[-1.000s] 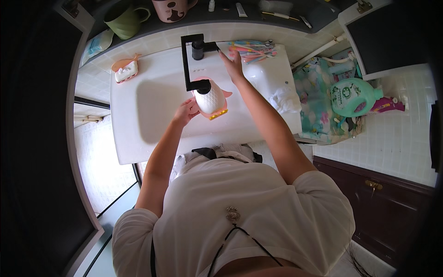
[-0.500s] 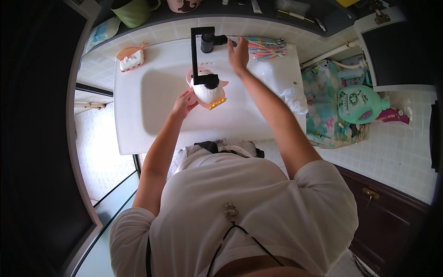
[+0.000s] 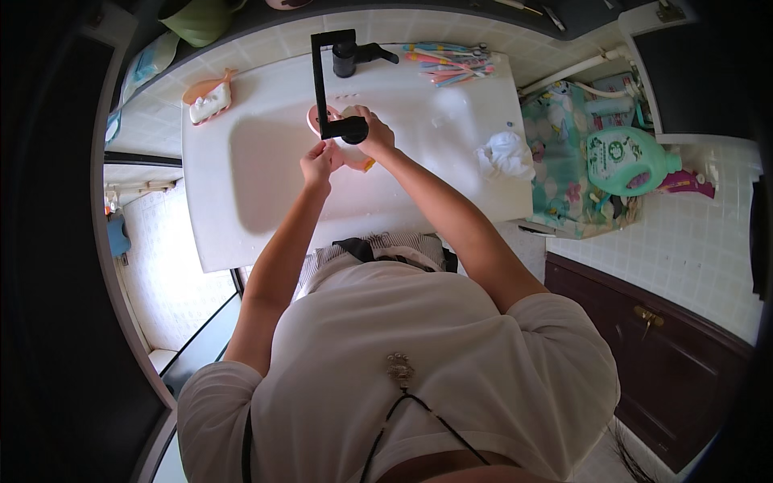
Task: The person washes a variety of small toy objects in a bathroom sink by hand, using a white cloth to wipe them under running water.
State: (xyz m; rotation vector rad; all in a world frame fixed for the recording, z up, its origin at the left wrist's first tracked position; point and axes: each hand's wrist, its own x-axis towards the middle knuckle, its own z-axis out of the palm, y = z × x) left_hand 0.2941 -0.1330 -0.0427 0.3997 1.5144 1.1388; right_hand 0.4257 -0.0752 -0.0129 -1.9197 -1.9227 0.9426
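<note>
in the white sink [image 3: 266, 193], below the spout of the black tap [image 3: 320, 97], a pink figure [image 3: 352, 158] with a yellow edge sits between two bare hands. the tap hides its middle, so only a round pink end with a dark spot and the nearer pink part show.

the left hand [image 3: 320, 161] is at its near left side, thumb and fingers pinching the pink edge. the right hand [image 3: 377, 135] curves in along its right side; the fingertips are hidden behind the spout, and i cannot tell if they press or just rest there.

the figure looks light and stiff, perhaps plastic, and would likely turn slippery if wet. the rounded body seems the safest place to hold, cupped from both sides; the yellow edge looks thinner and a poorer grip.

on the white surface [image 3: 209, 185] around the sink, a soap dish [image 3: 192, 93] with white soap [image 3: 211, 103] is at the far left, toothbrushes [image 3: 451, 64] lie to the right of the tap, and a crumpled white cloth [image 3: 507, 157] is nearer on the right.
</note>
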